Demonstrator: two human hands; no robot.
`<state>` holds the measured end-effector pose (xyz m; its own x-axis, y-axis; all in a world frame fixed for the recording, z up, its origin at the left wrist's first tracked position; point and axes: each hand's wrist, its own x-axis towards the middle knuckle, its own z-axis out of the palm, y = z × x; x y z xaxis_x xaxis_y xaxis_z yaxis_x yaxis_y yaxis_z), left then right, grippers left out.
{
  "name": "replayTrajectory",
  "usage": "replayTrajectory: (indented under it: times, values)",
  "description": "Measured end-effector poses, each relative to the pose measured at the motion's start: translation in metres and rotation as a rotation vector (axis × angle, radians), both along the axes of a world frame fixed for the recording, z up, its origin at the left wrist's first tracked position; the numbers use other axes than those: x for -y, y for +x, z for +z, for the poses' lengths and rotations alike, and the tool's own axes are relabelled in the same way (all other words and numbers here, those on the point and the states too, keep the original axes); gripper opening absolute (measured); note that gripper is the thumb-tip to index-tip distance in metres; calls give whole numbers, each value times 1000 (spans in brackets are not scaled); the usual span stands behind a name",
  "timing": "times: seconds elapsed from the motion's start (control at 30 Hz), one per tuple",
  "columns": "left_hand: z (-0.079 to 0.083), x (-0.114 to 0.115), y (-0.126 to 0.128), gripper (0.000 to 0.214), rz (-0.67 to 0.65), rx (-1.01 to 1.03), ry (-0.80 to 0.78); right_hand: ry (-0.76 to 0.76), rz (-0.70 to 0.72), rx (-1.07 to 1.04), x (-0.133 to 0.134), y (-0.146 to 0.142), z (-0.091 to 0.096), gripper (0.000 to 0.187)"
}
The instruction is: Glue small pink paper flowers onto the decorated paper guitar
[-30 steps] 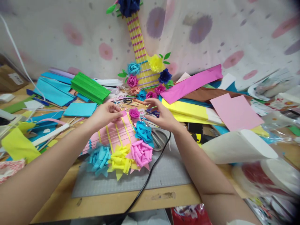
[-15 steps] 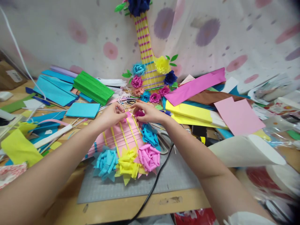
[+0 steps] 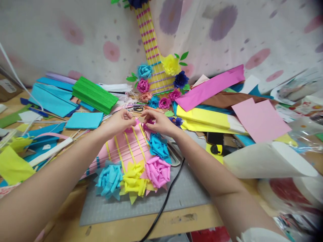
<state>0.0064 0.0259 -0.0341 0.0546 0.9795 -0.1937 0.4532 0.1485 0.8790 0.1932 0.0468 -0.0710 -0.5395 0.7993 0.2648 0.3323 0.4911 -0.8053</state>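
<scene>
A pink paper guitar (image 3: 121,143) with yellow strips and thin strings lies on the grey cutting mat (image 3: 101,210). Blue, yellow and pink crepe-paper flowers line its near and right edges, among them a yellow flower (image 3: 133,179) and a pink flower (image 3: 158,171). At its far edge my left hand (image 3: 121,121) has its fingers closed on the pink paper. Beside it my right hand (image 3: 158,121) curls round a magenta paper flower (image 3: 148,126), which its fingers partly cover. The two hands are close together, fingertips facing each other.
A decorated yellow paper guitar (image 3: 153,57) leans against the curtain behind. Folded paper surrounds the hands: green (image 3: 94,94), yellow (image 3: 207,117) and magenta (image 3: 212,88). Scissors handles (image 3: 174,154), a black cable (image 3: 164,205), a black-and-yellow tool (image 3: 222,149) and a white roll (image 3: 264,161) lie rightward.
The view has shifted slightly, so most things sit a little further left. Both hands stay at the guitar's far edge, with only slight finger movement.
</scene>
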Motion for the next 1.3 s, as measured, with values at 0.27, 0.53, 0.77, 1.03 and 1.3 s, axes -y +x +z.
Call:
replayTrajectory:
  times: [0.27, 0.53, 0.77, 1.03, 1.3]
  values:
    - [8, -22, 6, 17, -273, -50, -250, -80, -31, -118, 2, -2, -7, 39]
    - [14, -36, 11, 21, -326, -103, -335, -57, -49, -130, 3, -2, -9, 39]
    - [23, -37, 18, 26, -386, -93, -378, -38, -44, -154, 1, -4, -12, 39]
    - [19, -43, 15, 30, -407, -50, -420, -69, -34, -163, 1, -3, -11, 40]
    - [11, -50, 5, 28, -392, -35, -449, -69, -55, -153, 1, -2, -12, 42]
